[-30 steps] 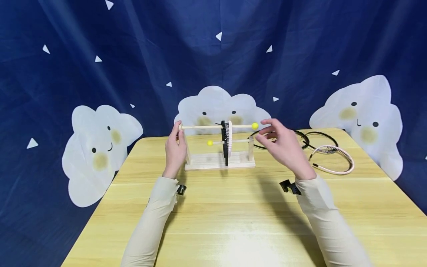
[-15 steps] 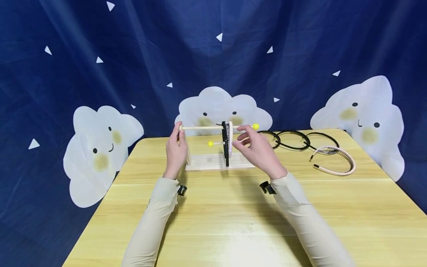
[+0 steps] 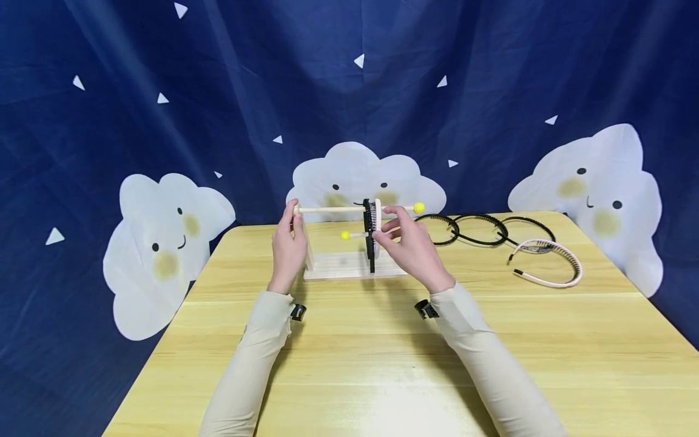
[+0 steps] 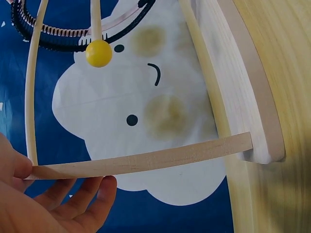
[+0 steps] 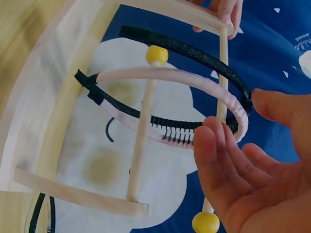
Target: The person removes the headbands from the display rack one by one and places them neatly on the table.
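Observation:
A wooden stand [image 3: 333,271] with yellow-tipped rods rises at the table's back middle. My left hand [image 3: 288,252] holds the top of its left upright [image 4: 141,162], thumb on one side, fingers beneath in the left wrist view. A black headband [image 3: 369,255] and a pale pink headband [image 3: 377,209] hang together on the upper rod [image 3: 333,209]. My right hand [image 3: 409,246] is at their right side. In the right wrist view its thumb and fingertips lie apart around their curved end; the thumb tip appears near the black headband, and firm contact is unclear.
Several black headbands [image 3: 480,244] lie overlapping at the table's back right, with another pale pink headband [image 3: 573,267] in front. A lower rod with a yellow ball [image 3: 345,235] points left. Behind the table [image 3: 355,364] hangs a blue cloud-patterned curtain [image 3: 246,91].
My right hand has moved left from beside the upper rod's yellow end to the hanging headbands. The left hand has stayed on the stand's upright.

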`<action>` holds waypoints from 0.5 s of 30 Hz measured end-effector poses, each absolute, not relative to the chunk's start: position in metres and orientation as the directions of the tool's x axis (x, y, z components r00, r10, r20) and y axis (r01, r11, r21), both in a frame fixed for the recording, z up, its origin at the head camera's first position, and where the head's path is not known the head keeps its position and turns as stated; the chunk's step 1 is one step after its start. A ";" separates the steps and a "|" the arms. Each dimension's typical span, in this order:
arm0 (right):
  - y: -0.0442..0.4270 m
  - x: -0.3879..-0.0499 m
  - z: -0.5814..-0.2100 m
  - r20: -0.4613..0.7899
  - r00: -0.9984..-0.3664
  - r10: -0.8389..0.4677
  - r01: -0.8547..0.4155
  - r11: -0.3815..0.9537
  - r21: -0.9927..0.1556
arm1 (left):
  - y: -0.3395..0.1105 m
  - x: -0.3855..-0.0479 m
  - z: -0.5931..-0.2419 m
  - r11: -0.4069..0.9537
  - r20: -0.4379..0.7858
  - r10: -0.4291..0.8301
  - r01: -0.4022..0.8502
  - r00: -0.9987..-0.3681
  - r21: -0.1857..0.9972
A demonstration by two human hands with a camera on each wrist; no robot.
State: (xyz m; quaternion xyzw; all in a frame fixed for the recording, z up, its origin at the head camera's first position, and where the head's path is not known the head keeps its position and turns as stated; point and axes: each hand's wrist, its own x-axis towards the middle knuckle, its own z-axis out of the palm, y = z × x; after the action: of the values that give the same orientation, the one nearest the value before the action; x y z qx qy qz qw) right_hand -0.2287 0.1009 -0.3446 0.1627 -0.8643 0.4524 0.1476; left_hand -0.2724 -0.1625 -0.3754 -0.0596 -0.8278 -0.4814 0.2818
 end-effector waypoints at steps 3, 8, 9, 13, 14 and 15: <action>0.098 -0.231 -0.348 0.414 -0.900 -0.138 -0.420 0.533 -0.735 | -0.163 -0.273 -0.376 0.528 0.525 -0.172 0.372 -0.833 0.763; 0.096 -0.231 -0.349 0.418 -0.900 -0.120 -0.413 0.538 -0.735 | -0.161 -0.272 -0.375 0.531 0.521 -0.167 0.369 -0.837 0.763; 0.096 -0.232 -0.349 0.418 -0.901 -0.119 -0.412 0.537 -0.736 | -0.161 -0.272 -0.375 0.533 0.522 -0.168 0.368 -0.836 0.761; 0.094 -0.232 -0.349 0.420 -0.899 -0.120 -0.415 0.536 -0.735 | -0.162 -0.272 -0.375 0.537 0.528 -0.173 0.370 -0.831 0.758; 0.094 -0.233 -0.349 0.422 -0.899 -0.121 -0.417 0.535 -0.735 | -0.162 -0.272 -0.376 0.539 0.531 -0.174 0.371 -0.829 0.756; 0.093 -0.233 -0.348 0.425 -0.897 -0.121 -0.419 0.536 -0.733 | -0.162 -0.272 -0.376 0.539 0.534 -0.174 0.374 -0.827 0.755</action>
State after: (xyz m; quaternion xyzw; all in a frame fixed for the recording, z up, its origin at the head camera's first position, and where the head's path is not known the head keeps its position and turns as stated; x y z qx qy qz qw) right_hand -0.2329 0.0935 -0.3484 0.1568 -0.8608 0.4557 0.1637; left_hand -0.2719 -0.1620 -0.3756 -0.0602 -0.8287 -0.4763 0.2876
